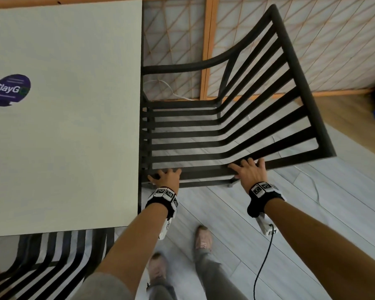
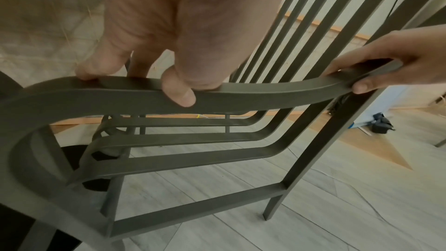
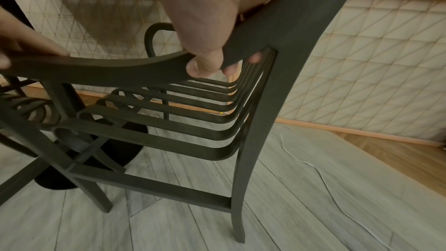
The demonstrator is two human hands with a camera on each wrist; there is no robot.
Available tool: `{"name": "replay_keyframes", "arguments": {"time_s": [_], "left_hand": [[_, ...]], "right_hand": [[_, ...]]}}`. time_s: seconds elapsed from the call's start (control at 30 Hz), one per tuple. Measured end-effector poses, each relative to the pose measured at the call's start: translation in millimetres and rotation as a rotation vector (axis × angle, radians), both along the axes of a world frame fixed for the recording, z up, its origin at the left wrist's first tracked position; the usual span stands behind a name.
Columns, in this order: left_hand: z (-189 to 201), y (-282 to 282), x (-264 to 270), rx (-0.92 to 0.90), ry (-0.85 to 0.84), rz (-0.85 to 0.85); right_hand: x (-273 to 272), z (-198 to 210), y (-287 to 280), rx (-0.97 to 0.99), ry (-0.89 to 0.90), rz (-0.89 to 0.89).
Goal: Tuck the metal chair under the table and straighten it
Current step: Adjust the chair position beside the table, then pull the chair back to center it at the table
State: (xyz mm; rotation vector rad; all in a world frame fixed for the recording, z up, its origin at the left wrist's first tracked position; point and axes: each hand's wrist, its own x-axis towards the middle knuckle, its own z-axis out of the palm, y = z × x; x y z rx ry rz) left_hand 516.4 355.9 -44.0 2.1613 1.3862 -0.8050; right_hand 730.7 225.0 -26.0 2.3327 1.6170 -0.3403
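Note:
A dark metal slatted chair [image 1: 301, 83] stands at the right side of the pale square table [image 1: 74, 137], turned at an angle, with its seat front at the table's edge. Both hands are on the chair's near armrest [image 2: 253, 94]. My left hand [image 1: 167, 175] grips the armrest's front part close to the table, fingers curled over the top and thumb underneath [image 2: 179, 93]. My right hand [image 1: 250, 169] grips its rear end where it joins the back post [image 3: 260, 121], fingers wrapped round the bar [image 3: 207, 62].
A second slatted chair [image 1: 52, 256] sits tucked at the table's near side. The table's black pedestal base [image 3: 115, 152] is under the top. A lattice screen [image 1: 312, 40] stands behind the chair. A white cable [image 3: 321, 175] lies on the floor, and my feet [image 1: 201, 237] are below.

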Motion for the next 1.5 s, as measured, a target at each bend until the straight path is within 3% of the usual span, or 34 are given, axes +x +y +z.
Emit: {"name": "replay_keyframes", "arguments": {"time_s": [0.17, 0.3, 0.43, 0.57, 0.63, 0.87, 1.1, 1.2, 1.3, 1.5], "left_hand": [[4, -3, -3, 0.088, -0.035, -0.013], [14, -25, -15, 0.204, -0.179, -0.118], [39, -51, -29, 0.109, -0.334, -0.169], [91, -75, -51, -0.023, -0.573, -0.184], [118, -89, -76, -0.047, -0.616, -0.218], [185, -115, -220, -0.032, -0.435, -0.408], [235, -129, -397, -0.112, -0.329, -0.378], [238, -131, -465, -0.134, -0.209, -0.418], [228, -134, -516, -0.099, -0.199, -0.427], [204, -136, -595, -0.086, -0.228, -0.201]], "right_hand": [[1, -3, 5, 0.015, -0.020, 0.026], [-2, 1, 0, 0.027, -0.062, 0.037], [-31, 6, -3, 0.047, -0.079, 0.102], [-75, 6, -15, 0.055, -0.081, 0.137], [-103, 7, -26, 0.044, -0.084, 0.133], [-251, 22, -65, 0.135, -0.015, 0.077], [-427, 30, -116, 0.094, 0.188, 0.095], [-483, 40, -133, 0.095, 0.300, 0.100], [-516, 50, -144, 0.113, 0.394, 0.019], [-539, 68, -144, 0.326, 0.610, -0.145]]}}
